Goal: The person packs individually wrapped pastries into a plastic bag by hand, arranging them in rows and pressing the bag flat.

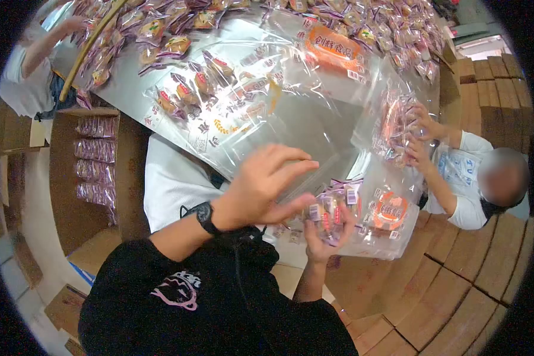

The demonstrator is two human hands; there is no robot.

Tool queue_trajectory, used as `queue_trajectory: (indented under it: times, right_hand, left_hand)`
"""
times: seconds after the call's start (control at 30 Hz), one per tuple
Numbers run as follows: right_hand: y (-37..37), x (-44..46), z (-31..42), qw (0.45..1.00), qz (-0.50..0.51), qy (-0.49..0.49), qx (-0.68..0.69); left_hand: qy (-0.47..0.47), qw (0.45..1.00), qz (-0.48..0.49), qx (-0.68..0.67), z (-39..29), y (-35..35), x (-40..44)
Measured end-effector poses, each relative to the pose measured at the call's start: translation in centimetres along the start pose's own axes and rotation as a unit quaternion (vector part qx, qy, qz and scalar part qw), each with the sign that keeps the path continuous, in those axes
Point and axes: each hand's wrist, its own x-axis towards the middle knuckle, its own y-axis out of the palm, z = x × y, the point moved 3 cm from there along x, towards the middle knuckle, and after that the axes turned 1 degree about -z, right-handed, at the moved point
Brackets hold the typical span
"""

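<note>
My left hand (274,183), with a black watch on its wrist, is stretched out above the metal table's near edge, fingers apart and nothing in them; it is slightly blurred. Just right of it, my right hand (326,237) grips several small wrapped snack packets (326,216) with purple-edged clear wrappers. Beside these packets lies a clear plastic bag (388,213) with an orange round print; whether the packets touch its mouth, I cannot tell. Several more clear printed bags (237,124) lie flat beyond my left hand, with a row of wrapped packets (187,92) at their far side.
A heap of wrapped packets (362,24) covers the table's far side. At right, a co-worker's hands (418,133) hold a filled clear bag (391,118). Another person's arm (38,50) reaches in at upper left. An open carton (59,178) with packet rows stands left; stacked cartons (463,255) stand right.
</note>
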Motion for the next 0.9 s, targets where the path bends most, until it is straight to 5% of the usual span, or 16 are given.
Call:
queue_trajectory:
  times: [0.1, 0.2, 0.3, 0.4, 0.5, 0.77, 0.87, 0.9]
  right_hand:
    - [0.3, 0.9, -2.6, 0.967, 0.043, 0.15, 0.201]
    - [2.0, 1.1, -5.2, 0.851, 0.121, 0.304, 0.411]
    - [5.5, 1.8, -6.9, 0.784, 0.172, 0.336, 0.493]
    - [8.1, 3.6, -6.8, 0.805, 0.202, 0.355, 0.431]
    - [10.2, 6.4, -5.2, 0.862, 0.241, 0.264, 0.36]
    - [14.5, 11.2, -5.8, 0.921, 0.192, 0.137, 0.31]
    - [14.0, 11.8, -10.0, 0.781, 0.212, 0.329, 0.488]
    - [13.9, 12.2, -10.5, 0.785, 0.222, 0.31, 0.489]
  left_hand:
    - [0.025, 0.976, -0.036, 0.215, 1.1, -1.6, 1.9]
    - [0.038, 0.917, -0.033, 0.396, 4.1, -1.1, 1.7]
    - [0.023, 0.957, -0.045, 0.285, 5.9, -1.4, 0.8]
    - [0.03, 0.962, -0.138, 0.233, 4.8, -2.1, 1.0]
    - [0.038, 0.961, -0.18, 0.206, 4.3, -2.8, 1.0]
    - [0.053, 0.957, -0.213, 0.188, 4.8, -3.0, 0.9]
    - [0.05, 0.958, -0.221, 0.177, 4.9, -3.3, 0.9]
    - [0.053, 0.958, -0.222, 0.172, 4.8, -3.5, 0.9]
